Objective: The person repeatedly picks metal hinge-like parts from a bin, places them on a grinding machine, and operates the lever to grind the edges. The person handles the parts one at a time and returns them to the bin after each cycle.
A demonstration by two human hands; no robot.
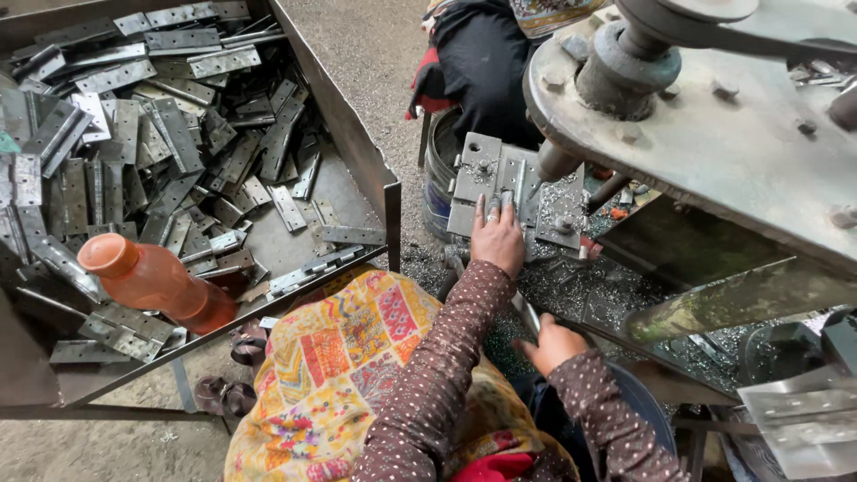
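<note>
My left hand (498, 236) rests fingers-down on a grey metal hinge plate (486, 183) lying on the small drill table (561, 219), pressing it flat. The drill spindle (555, 162) comes down just right of my fingers. My right hand (552, 344) is lower and nearer to me, closed around a thin metal lever bar (527, 314) beside the machine. Both arms wear brown dotted sleeves. Metal shavings (571, 290) cover the surface between the two hands.
A large metal tray (357, 143) on the left holds several loose hinge plates (170, 134) and an orange plastic bottle (156, 284). The heavy machine head (714, 116) overhangs the right. Another person in dark clothes (486, 62) sits beyond the table, next to a bucket (437, 174).
</note>
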